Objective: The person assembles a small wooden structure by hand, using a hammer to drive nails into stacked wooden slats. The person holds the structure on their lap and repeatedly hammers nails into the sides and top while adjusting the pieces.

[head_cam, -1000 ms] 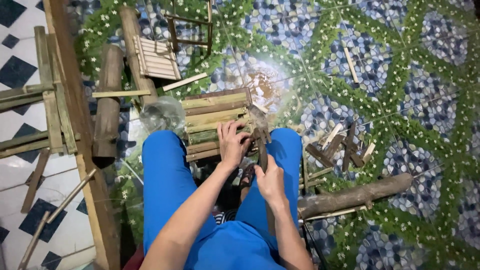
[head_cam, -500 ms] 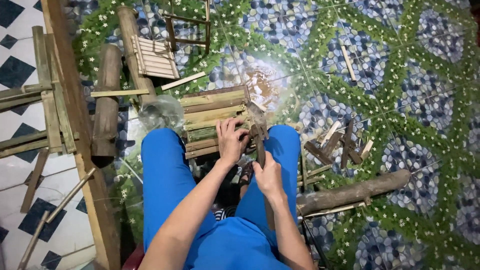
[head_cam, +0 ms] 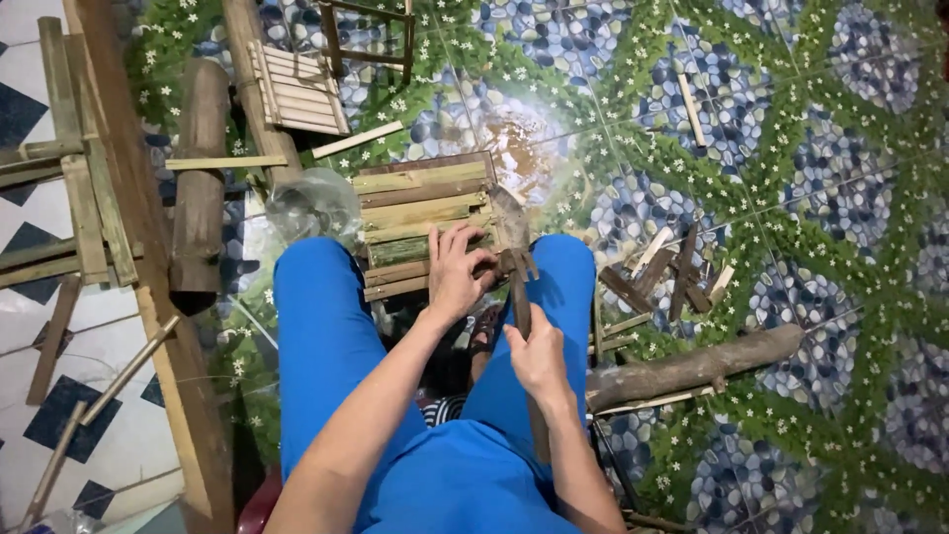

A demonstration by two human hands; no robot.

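Observation:
A small slatted panel of bamboo strips (head_cam: 420, 203) lies on the floor between my knees in blue trousers. My left hand (head_cam: 457, 272) presses down on its near edge, fingers curled over the slats. My right hand (head_cam: 539, 356) grips the wooden handle of a hatchet-like tool (head_cam: 513, 242), whose metal head rests against the right side of the panel beside my left fingers.
Loose bamboo offcuts (head_cam: 672, 272) lie to the right, with a thick log (head_cam: 692, 368) near my right knee. Another log (head_cam: 198, 178), a finished slatted piece (head_cam: 297, 89) and a small frame (head_cam: 371, 35) sit at the upper left. A clear plastic bag (head_cam: 311, 206) lies beside the panel.
My left hand has shifted slightly on the panel's edge and my right hand has adjusted the tool a little; the view has shifted only slightly.

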